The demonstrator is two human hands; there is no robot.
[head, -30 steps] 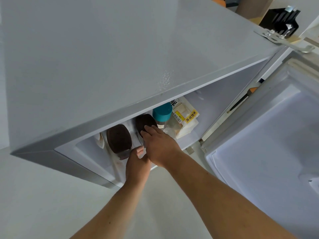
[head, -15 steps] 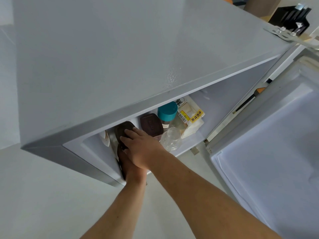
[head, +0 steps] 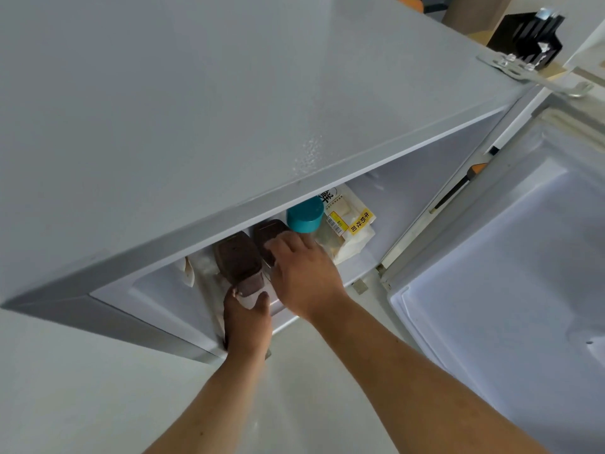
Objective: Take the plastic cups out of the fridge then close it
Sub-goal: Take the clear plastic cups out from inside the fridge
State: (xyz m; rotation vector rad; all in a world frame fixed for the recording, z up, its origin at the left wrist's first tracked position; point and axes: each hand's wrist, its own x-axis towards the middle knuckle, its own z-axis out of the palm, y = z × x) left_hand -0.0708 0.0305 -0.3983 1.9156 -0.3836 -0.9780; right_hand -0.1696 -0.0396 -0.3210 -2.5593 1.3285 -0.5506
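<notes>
open grey fridge [head: 229, 109], left grip [head: 247, 317] clamped on one brown-lidded cup [head: 237, 262], right grip [head: 302, 273] spread loosely atop another [head: 266, 232]

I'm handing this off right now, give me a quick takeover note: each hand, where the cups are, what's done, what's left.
Left hand: gripping the base of the left brown-lidded cup at the shelf's front edge.
Right hand: fingers laid on the right brown-lidded cup; a firm grip can't be confirmed.
Both cups are inside the fridge, beside a teal-capped bottle and a bagged loaf.
Done: fridge door open.
Left: lift both cups out, then shut the door.
</notes>
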